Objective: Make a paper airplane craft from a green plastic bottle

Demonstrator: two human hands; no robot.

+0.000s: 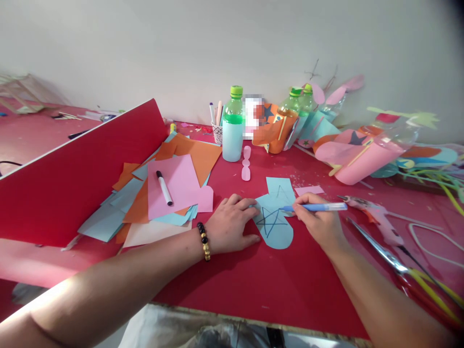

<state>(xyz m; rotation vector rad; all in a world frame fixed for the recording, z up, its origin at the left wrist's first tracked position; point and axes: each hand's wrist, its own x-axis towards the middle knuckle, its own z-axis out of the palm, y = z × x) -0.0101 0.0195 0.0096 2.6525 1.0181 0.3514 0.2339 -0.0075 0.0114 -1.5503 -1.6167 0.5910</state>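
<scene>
My right hand is closed around a blue marker pen, its tip on a light-blue paper cutout with a rounded lower end. A five-pointed star is drawn on that cutout in dark lines. My left hand lies flat with fingers spread, its fingertips touching the cutout's left edge. Just above sits a light-blue paper piece bearing a faint pointed line. A pink paper strip lies behind my right hand. Further back is a pink scalloped paper piece.
Coloured paper sheets pile up at left, with a black-capped marker on top. A red board leans beyond. A painted bottle stands at the back near decorated bottles. A glue gun and scissors lie right.
</scene>
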